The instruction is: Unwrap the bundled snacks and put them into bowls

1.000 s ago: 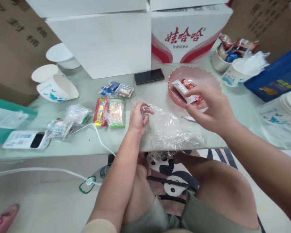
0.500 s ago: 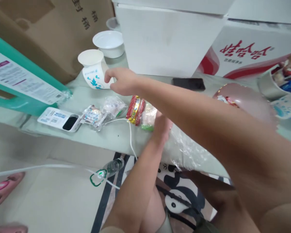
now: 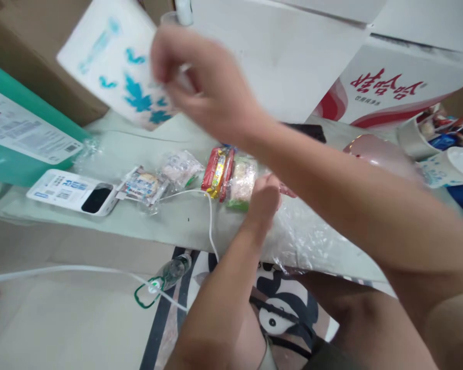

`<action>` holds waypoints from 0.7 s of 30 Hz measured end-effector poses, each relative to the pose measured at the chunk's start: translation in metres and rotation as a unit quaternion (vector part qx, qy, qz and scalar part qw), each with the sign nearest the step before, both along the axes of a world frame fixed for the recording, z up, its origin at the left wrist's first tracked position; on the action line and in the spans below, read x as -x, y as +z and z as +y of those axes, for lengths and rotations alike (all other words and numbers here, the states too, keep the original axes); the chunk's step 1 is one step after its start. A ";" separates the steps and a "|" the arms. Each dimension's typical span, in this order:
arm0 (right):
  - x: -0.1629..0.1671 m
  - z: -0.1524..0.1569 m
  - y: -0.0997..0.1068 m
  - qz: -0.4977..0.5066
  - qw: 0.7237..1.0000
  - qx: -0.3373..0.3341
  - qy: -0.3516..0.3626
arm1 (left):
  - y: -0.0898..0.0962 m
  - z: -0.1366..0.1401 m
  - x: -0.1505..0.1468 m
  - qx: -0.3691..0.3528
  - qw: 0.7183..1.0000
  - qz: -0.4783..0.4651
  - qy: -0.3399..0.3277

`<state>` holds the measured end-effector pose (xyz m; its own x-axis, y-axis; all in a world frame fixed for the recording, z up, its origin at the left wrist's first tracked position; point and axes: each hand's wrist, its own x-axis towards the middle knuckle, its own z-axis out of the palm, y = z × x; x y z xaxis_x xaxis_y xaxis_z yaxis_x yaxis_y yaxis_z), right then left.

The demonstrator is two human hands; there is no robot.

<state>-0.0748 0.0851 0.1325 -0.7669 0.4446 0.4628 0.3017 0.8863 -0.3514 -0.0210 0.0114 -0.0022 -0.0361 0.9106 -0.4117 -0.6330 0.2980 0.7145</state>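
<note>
My right hand (image 3: 200, 77) is raised over the table, fingers closed on the side of a white paper cup (image 3: 111, 67) with blue leaf prints. The cup is tilted and slightly blurred. Lower down, my left hand (image 3: 266, 198) rests on the table with curled fingers, against a clear and green snack packet (image 3: 242, 185). A reddish wrapper (image 3: 288, 190) shows at its far side; whether the fingers grip it is hidden. Left of these lie red and yellow snack packets (image 3: 218, 172), a clear packet (image 3: 181, 169) and a wrapped biscuit (image 3: 144, 185).
A white boxed item (image 3: 71, 191), a green container (image 3: 27, 133) and a white cable (image 3: 210, 221) are at left. Crumpled clear plastic (image 3: 304, 231) lies near the front edge. A dark phone (image 3: 308, 132), pink balloon-like object (image 3: 378, 151) and filled cup (image 3: 412, 133) are right. Boxes stand behind.
My right hand has lifted the paper cup off the table, up and nearer the camera. My left hand stays by the packets, and the reddish wrapper now shows beside it.
</note>
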 end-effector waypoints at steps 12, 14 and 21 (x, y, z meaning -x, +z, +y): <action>-0.244 0.001 -0.068 -0.086 0.961 0.014 -0.262 | 0.021 0.010 -0.027 0.008 0.991 0.134 0.024; -0.253 -0.005 -0.070 -0.062 0.964 0.020 -0.259 | 0.022 0.010 -0.031 0.003 0.987 0.159 0.029; -0.295 -0.122 -0.104 0.046 0.968 0.154 -0.195 | 0.019 0.006 -0.050 -0.034 0.976 0.207 0.057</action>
<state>0.2199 -0.0369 0.0287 -0.4745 0.8195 0.3213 0.5471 0.5605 -0.6217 0.0291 0.0171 0.0170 -0.2901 0.9153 -0.2793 -0.3120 0.1854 0.9318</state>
